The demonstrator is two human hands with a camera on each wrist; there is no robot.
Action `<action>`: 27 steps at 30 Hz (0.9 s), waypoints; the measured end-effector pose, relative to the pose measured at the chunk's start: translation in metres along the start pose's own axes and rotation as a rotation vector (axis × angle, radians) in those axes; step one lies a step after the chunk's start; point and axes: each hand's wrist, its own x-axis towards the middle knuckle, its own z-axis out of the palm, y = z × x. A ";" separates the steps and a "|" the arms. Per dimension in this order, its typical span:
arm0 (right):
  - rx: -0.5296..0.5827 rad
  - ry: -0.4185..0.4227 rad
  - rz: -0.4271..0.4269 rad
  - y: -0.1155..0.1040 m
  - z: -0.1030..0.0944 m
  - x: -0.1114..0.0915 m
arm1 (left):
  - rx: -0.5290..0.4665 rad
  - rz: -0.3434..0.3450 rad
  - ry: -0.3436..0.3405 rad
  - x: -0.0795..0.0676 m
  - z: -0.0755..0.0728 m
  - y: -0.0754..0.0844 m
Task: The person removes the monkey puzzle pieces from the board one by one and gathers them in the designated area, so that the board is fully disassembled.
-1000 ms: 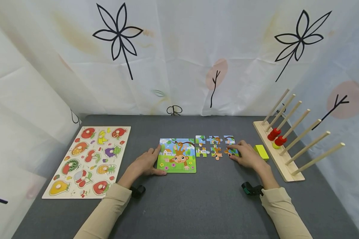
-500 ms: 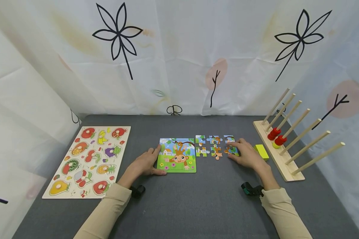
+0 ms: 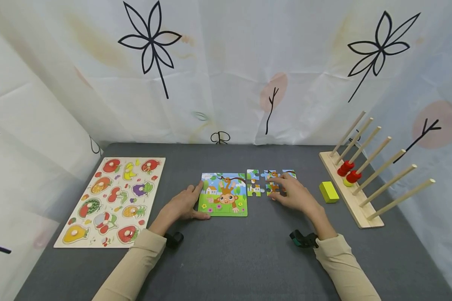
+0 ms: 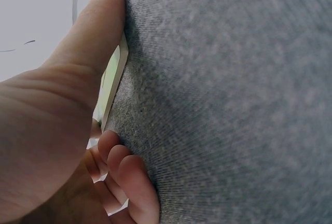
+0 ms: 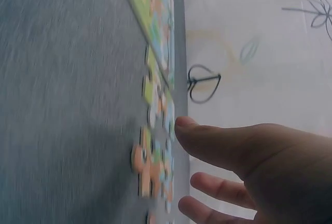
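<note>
I monitor two hands working near the middle of the desk point(image 3: 226, 259), nearer its far edge than its near one. The monkey picture board point(image 3: 223, 195) lies flat there; the loose jigsaw pieces point(image 3: 254, 190) sit just off its right edge in two rows. Left hand point(image 3: 186, 202): not clenched; it rests against the board's left edge, thumb at the near-left corner. Right hand point(image 3: 295, 194): released, thumb and fingers spread over the right part of the rows; I cannot tell whether any fingertip touches a piece. Hazards, as I judge them: (a) the pieces look thin and lie flat, so a shallow pinch would slide one across the cloth instead of lifting it; (b) neighbouring pieces sit close, so a broad sweep of the fingers would skew both rows; (c) rightward pressure from the left hand would drive the board's right edge into the nearest pieces; (d) the right hand screens some pieces from the head view, so misalignment there could go unnoticed; (e) a wide swing toward the desk's right edge could bump the yellow block point(image 3: 329, 192).
</note>
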 end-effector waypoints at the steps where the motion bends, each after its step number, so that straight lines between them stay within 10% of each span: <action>1: 0.012 -0.005 -0.010 -0.003 0.001 0.002 | 0.000 0.000 0.000 0.000 0.000 0.000; 27: 0.048 -0.127 -0.167 -0.076 0.044 0.042 | 0.010 0.002 0.001 0.001 -0.002 0.001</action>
